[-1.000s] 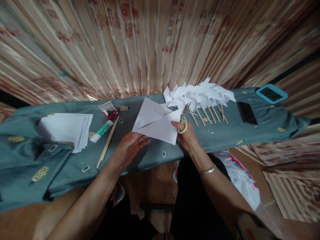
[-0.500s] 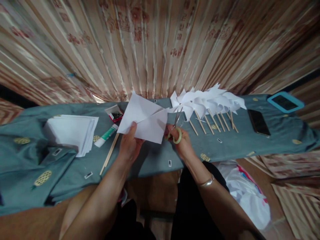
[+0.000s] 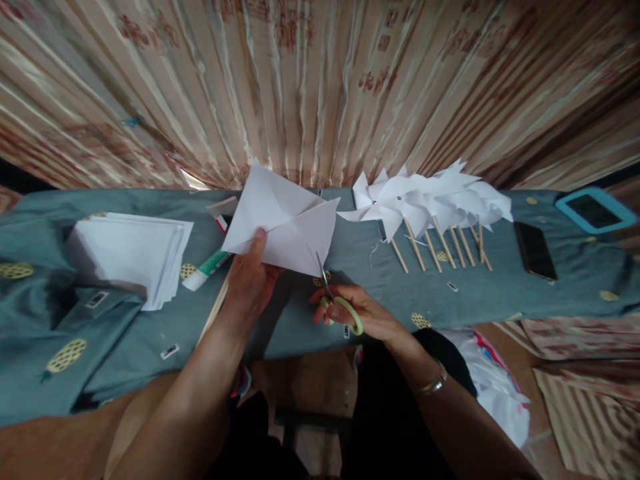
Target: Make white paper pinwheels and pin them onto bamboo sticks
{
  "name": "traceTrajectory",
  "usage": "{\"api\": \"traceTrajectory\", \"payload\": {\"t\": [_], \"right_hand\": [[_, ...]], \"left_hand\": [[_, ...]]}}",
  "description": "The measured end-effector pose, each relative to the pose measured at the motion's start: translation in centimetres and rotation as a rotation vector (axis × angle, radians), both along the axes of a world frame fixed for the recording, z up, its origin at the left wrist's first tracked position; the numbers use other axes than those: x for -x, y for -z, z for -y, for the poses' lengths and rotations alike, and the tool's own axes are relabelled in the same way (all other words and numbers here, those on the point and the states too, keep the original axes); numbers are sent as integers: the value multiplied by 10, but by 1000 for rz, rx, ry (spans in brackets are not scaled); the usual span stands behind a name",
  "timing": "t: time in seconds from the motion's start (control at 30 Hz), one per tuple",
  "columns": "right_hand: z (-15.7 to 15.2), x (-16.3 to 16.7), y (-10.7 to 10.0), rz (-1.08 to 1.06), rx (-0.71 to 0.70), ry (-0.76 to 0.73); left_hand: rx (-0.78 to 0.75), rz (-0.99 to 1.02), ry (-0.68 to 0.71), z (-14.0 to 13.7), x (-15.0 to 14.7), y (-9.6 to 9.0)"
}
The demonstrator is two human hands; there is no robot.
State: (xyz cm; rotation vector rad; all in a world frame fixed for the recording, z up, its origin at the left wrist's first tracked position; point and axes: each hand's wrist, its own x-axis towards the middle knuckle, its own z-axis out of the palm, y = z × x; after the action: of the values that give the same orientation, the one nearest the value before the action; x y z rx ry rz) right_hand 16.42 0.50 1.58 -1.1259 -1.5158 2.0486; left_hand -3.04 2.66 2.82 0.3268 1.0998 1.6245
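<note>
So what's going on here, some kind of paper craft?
It looks that way. A person's left hand holds up a folded white paper sheet, while the right hand brings green-handled scissors to its lower corner. A row of paper pinwheels on sticks lies on the cloth-covered table, with a stack of paper and a glue stick.

No legible text anywhere.

A single head-worn view looks forward and steeply down from close above the desk [image 3: 450, 300], its cloth-covered length spanning the frame, with striped curtains [image 3: 320, 80] filling the background beyond it.
</note>
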Motion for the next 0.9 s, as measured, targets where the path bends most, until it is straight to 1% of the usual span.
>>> {"api": "traceTrajectory", "payload": {"t": [0.23,0.5,0.63,0.9], "right_hand": [[0,-1,-1,13,-4,-26],[1,-1,0,49,-1,-57],[0,-1,2,54,-1,-69],[2,-2,1,58,-44,-73]], "left_hand": [[15,-56,8,2,-2,3],[-24,102,3,3,-4,-2],[19,117,-8,2,-4,-4],[33,120,-17,2,-4,-7]]}}
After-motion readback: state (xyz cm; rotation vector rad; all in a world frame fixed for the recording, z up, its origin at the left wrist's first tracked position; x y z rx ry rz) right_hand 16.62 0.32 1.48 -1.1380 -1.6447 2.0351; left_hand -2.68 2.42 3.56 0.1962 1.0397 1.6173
